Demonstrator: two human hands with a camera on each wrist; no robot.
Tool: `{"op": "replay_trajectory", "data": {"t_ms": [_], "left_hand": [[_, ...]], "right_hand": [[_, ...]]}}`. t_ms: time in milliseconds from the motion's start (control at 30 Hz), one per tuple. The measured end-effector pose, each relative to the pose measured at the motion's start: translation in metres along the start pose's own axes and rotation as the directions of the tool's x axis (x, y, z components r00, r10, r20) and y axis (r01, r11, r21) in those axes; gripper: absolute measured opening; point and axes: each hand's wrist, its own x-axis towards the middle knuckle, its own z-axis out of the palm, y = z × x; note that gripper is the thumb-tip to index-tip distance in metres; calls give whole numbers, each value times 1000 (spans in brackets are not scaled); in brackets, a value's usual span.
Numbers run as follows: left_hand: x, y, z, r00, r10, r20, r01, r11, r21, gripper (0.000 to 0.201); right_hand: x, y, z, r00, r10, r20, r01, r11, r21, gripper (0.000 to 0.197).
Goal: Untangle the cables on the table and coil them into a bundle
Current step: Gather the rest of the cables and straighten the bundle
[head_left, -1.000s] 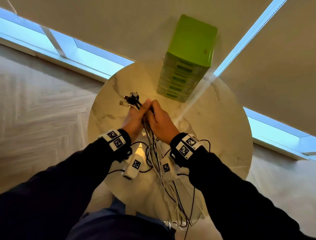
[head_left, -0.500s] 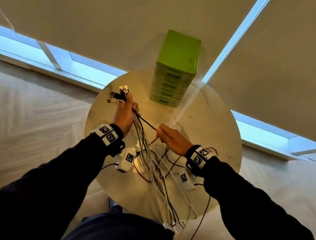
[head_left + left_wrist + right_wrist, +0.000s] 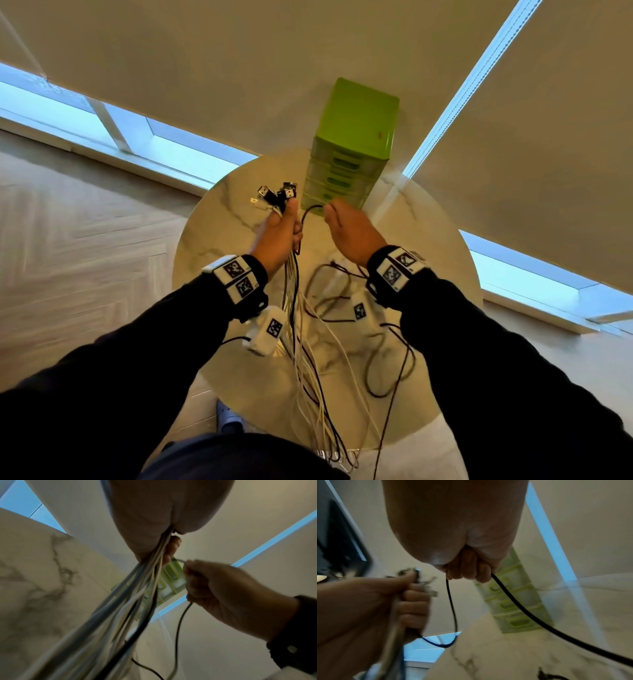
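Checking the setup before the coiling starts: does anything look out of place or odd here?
Mostly no. The cables trail off the near edge of the table, loose ends dangling toward the floor. Nothing looks damaged or spilled.

The green drawer unit [image 3: 346, 171] blocks the tabletop's [image 3: 428, 246] far edge; loose cables [image 3: 342, 329] obstruct its centre.

No legible text, brand, number or label was found in any view. Only black-and-white square fiducial markers [image 3: 239, 277] were seen: two on the band behind the left hand [image 3: 279, 236], two on the band [image 3: 397, 270] behind the right hand [image 3: 352, 233], and one on each white camera housing [image 3: 265, 330] hung below the wrists. These patterns carried no readable characters. The green drawer unit [image 3: 356, 137] beyond the hands bore no lettering that could be read.
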Motion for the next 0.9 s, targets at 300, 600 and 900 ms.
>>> {"op": "replay_trajectory", "data": {"t_ms": [300,600,900], "left_hand": [[9,6,-2,989,-121,-90,92,955,-282,48],[7,27,-19,984,-68,-167,-22,873,-488,39],[-11,21,-1,998,53,37,-47,988,-149,36]], "right_hand": [[-13,-27,24,971,-201,129,183,974,136,32],[-66,52,25,910,55,412,-93,993,72,40],[-7,64,-4,929,241,280,-164,948,-273,40]]}}
